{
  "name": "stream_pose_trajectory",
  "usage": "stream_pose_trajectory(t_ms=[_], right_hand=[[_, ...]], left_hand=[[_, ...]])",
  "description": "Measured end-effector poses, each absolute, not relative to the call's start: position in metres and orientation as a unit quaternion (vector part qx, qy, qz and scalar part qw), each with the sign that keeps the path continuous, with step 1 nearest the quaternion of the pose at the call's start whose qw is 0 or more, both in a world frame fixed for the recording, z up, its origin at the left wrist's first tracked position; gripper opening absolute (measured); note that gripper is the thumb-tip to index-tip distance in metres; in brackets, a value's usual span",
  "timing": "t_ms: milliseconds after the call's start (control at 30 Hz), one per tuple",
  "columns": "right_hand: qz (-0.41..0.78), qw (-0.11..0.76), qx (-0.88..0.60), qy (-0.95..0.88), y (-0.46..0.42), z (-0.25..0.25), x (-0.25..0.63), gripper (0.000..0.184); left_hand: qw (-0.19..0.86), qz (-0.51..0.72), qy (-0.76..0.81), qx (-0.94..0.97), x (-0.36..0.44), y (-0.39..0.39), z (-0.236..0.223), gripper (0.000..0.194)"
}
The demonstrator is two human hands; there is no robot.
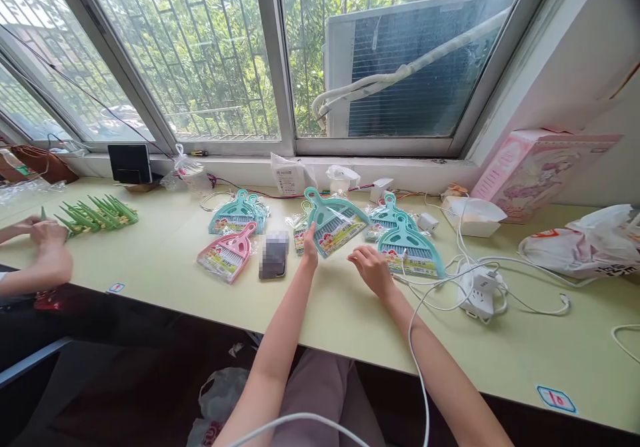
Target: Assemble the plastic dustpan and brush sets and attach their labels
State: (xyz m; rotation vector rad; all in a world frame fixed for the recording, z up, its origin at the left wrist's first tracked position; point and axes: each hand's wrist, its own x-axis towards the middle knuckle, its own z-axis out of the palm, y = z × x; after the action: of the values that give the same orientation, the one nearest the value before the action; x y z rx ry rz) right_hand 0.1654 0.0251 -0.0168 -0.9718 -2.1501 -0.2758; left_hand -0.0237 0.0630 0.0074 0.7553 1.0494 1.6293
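My left hand [311, 247] grips the lower left edge of a teal dustpan and brush set [340, 223] in a clear wrapper with a printed label. The set is tilted, raised over the table. Just to its lower right is my right hand [371, 267], its fingers curled inward and apart from the set. Whatever those fingers might hold is hidden. Beside the right hand lies another teal set [411, 250], overlapping more teal sets [389, 213]. Left of my hands are a pink set [229, 253] and a small stack of teal ones [239, 213].
A phone [273, 257] lies left of my left forearm. White cables loop around a power strip [477, 292], one crossing my right arm. A paper tray [473, 217], pink box [540, 173] and plastic bag [590, 240] stand right. Another person's hands [47, 230] are beside green stalks [100, 215].
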Motion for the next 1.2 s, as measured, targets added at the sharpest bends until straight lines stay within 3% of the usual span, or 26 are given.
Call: stream_pose_trajectory(t_ms=[100,233,500,700,900,1200], right_hand=[[-0.052,0.351,-0.395,-0.847,0.029,-0.021,0.162,0.021],[0.14,0.366,-0.456,-0.799,0.031,-0.024,0.161,0.036],[0.519,0.508,-0.447,-0.523,0.041,-0.019,0.167,0.057],[0.538,0.593,-0.438,-0.409,0.046,-0.022,0.169,0.053],[0.535,0.624,-0.408,-0.397,0.047,-0.015,0.175,0.051],[0.603,0.558,-0.349,-0.45,0.03,-0.003,0.161,0.037]], left_hand=[[0.488,0.685,0.453,0.296,-0.033,0.067,0.005,0.038],[0.476,0.667,0.488,0.298,-0.034,0.069,-0.005,0.039],[0.492,0.643,0.479,0.34,-0.031,0.066,-0.008,0.046],[0.554,0.588,0.384,0.447,-0.019,0.054,0.007,0.047],[0.499,0.607,0.439,0.435,-0.014,0.053,0.011,0.05],[0.431,0.747,0.411,0.297,-0.055,0.068,0.05,0.053]])
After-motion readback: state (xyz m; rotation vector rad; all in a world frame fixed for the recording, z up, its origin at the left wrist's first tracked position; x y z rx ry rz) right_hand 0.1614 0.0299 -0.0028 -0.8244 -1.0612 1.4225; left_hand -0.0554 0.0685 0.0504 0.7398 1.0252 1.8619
